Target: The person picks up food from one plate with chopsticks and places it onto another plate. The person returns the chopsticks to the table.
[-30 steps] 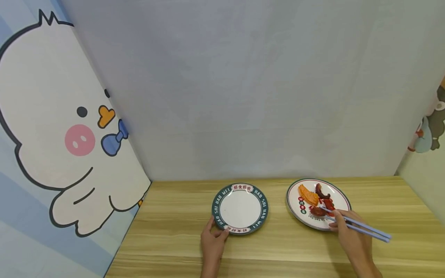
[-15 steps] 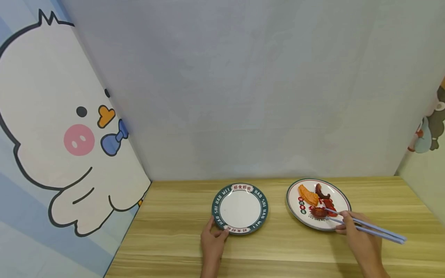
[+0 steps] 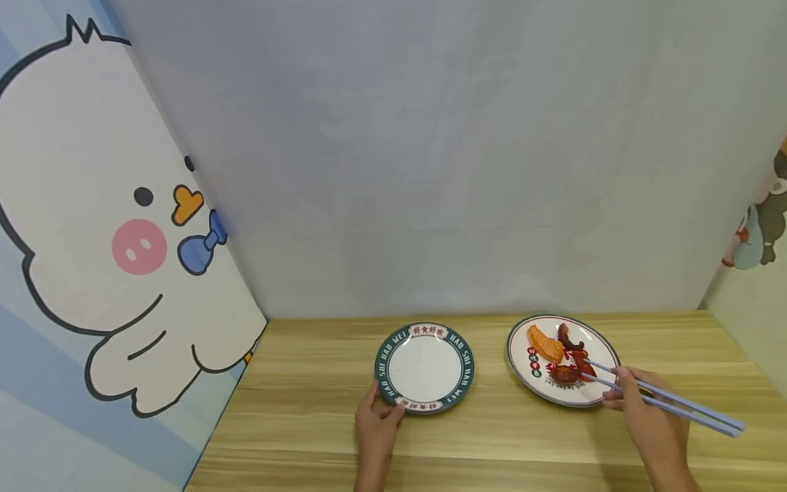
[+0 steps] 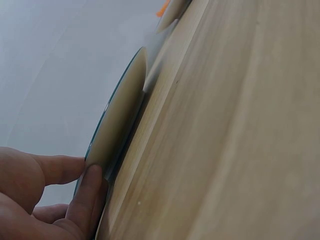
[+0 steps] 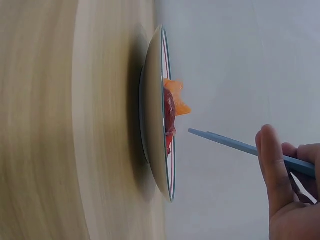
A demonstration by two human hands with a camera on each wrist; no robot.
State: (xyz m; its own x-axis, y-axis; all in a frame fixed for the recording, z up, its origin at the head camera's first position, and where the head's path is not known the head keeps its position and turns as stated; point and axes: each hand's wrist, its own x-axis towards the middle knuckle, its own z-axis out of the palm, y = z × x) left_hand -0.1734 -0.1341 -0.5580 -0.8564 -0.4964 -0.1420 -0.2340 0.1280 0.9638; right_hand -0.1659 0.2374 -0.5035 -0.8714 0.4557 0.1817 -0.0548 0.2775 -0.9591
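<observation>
My left hand holds the near left rim of a white plate with a green lettered border; in the left wrist view, fingers lie against the plate's underside. My right hand grips a pair of light blue chopsticks. Their tips overlap a red food piece in the head view, while the right wrist view shows them raised off the food, with nothing between them. On the right-hand plate also lie an orange salmon slice, a dark curled tentacle and a reddish-brown piece.
Both plates stand on a wood-grain table, with a gap between them. Behind the table rises a pale grey cloth wall. A cartoon-printed panel borders the left side, and another printed wall the right.
My right hand has drawn back to the right with the chopsticks, their tips moving off the reddish-brown piece toward the red one. My left hand and its plate have stayed put.
</observation>
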